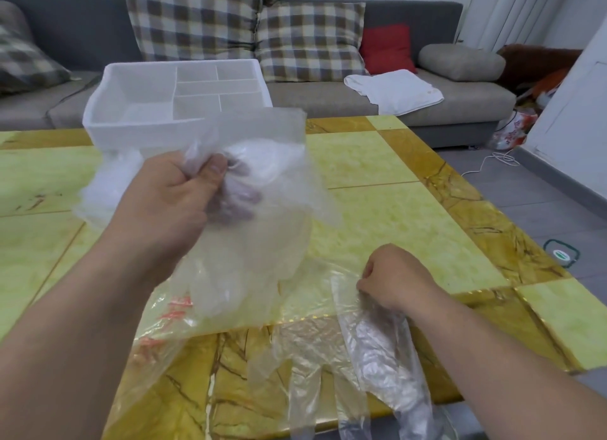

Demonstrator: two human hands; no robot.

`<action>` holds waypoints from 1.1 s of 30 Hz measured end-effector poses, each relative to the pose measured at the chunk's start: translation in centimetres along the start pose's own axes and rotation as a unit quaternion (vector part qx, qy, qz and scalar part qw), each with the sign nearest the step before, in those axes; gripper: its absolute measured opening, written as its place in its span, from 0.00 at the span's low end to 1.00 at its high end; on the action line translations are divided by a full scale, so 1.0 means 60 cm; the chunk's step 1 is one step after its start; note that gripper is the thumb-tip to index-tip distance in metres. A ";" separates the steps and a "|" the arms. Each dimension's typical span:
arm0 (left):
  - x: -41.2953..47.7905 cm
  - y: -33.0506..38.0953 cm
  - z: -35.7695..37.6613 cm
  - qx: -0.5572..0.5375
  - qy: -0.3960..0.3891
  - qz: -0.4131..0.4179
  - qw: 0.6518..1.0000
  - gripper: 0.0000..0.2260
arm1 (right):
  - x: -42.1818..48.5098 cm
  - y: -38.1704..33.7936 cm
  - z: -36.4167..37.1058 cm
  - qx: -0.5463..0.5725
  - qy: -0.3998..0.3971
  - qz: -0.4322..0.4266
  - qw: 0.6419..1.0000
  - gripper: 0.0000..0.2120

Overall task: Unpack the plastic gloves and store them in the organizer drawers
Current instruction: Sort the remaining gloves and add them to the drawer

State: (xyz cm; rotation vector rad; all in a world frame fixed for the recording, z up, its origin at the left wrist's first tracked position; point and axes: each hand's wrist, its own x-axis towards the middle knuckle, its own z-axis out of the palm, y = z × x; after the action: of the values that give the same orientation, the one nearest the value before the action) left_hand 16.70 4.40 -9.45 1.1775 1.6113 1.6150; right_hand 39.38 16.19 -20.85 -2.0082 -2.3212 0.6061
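Thin clear crinkled plastic gloves (328, 357); glossy marbled table (377, 163); white matt organizer (131, 124).

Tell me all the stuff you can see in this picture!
organizer: one, white, far left of the table
glove bundle: one, clear, held up above the table
printed bag: one, clear with red print, on the table under the left forearm
loose gloves: count unclear, clear, at the near table edge
table: one, yellow and golden brown, in front
sofa: one, grey, behind the table
checked cushions: three, brown and white, on the sofa
red cushion: one, red, on the sofa
grey cushion: one, grey, sofa's right end
cloth: one, white, on the sofa seat
cable: one, white, on the floor to the right
left hand: one, grips the glove bundle
right hand: one, pinches the loose gloves
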 end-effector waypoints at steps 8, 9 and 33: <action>-0.005 0.001 0.013 0.019 0.007 0.004 1.000 0.13 | -0.003 0.043 -0.077 0.199 0.084 -0.029 0.976 0.09; -0.007 0.001 0.019 0.028 -0.005 0.006 1.000 0.13 | -0.005 0.047 -0.084 0.223 0.092 -0.035 0.970 0.10; -0.048 -0.059 0.151 -0.014 -0.037 -0.160 0.986 0.13 | -0.108 -0.018 -0.153 0.676 -0.109 -0.108 0.721 0.04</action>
State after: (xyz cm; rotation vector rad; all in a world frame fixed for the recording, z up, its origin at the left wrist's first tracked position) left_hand 25.24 6.63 -14.45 0.8983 1.6293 1.3680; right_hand 41.86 12.48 -10.48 -0.9124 -1.2099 1.8163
